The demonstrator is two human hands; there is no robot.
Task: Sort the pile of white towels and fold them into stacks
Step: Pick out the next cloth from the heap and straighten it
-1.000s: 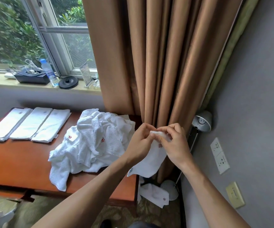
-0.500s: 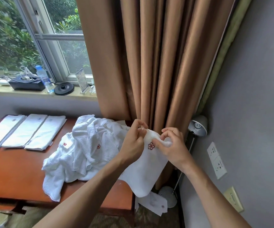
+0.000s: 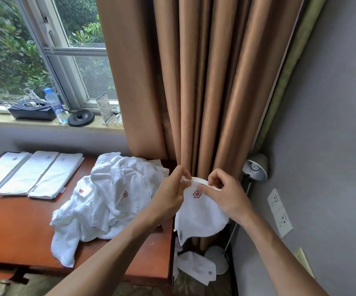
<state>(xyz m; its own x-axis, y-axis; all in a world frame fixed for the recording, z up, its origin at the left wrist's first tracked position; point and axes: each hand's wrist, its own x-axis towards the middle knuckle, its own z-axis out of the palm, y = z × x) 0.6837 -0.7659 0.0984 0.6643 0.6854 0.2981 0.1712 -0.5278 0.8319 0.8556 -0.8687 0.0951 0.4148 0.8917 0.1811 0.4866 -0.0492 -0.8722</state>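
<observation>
Two hands meet in front of the curtain (image 3: 204, 82), just past the right end of the table (image 3: 12, 227), and between them they hold up a small towel (image 3: 200, 214). The left hand (image 3: 170, 197) pinches the top hem between thumb and curled fingers. The right hand (image 3: 226, 195) does the same just beside it, its fingers bent over the same rolled edge. The towel hangs loose in the air below both hands, with a red flower mark facing out near the top and a small tag at its lower left corner.

On the table, left of the hands, the pile (image 3: 113, 193) of white towels lies crumpled, and one end droops over the near edge. Red flower marks show on two of its folds. Further left, well apart from the pile, three folded towels (image 3: 29, 174) lie flat side by side in long strips. One more fallen towel (image 3: 196, 267) lies on the floor below the hands, beside the round foot of a lamp (image 3: 256, 167).

On the windowsill (image 3: 44, 124) stand a water bottle (image 3: 54, 104) and a black tray (image 3: 31, 110), touching or nearly so. Wall sockets (image 3: 279, 212) sit on the grey wall to the right.
</observation>
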